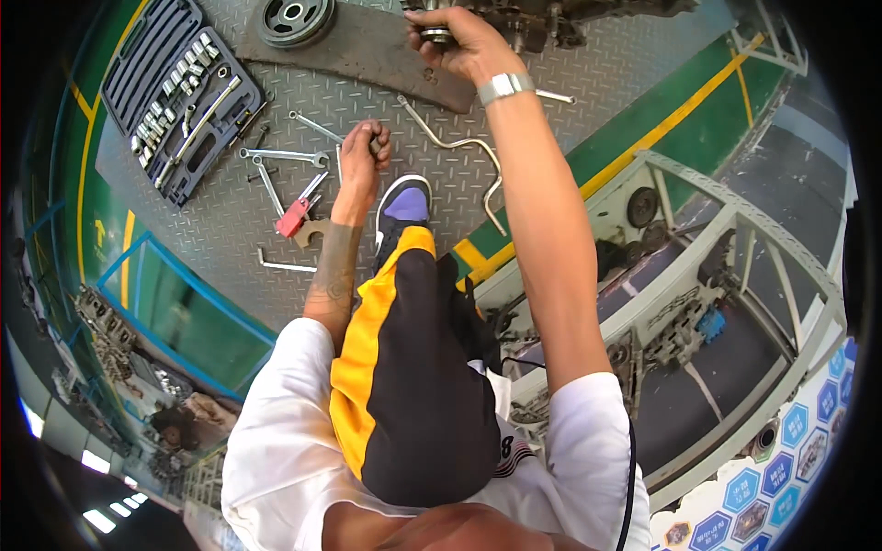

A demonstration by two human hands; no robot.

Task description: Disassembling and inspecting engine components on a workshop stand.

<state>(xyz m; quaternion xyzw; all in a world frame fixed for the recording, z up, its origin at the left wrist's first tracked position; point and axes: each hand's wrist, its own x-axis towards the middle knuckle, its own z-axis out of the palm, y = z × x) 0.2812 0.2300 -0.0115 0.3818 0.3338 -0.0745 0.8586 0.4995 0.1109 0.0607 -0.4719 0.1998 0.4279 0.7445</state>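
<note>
One round metal part (437, 35), and the right hand (473, 53) clamps fingers on it; the left hand (360, 158) curls fingers round a small dark piece (374, 143)!

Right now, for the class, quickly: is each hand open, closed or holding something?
Left hand: curled closed; whether it holds anything cannot be told.
Right hand: closed, holding a round metal part.
</note>
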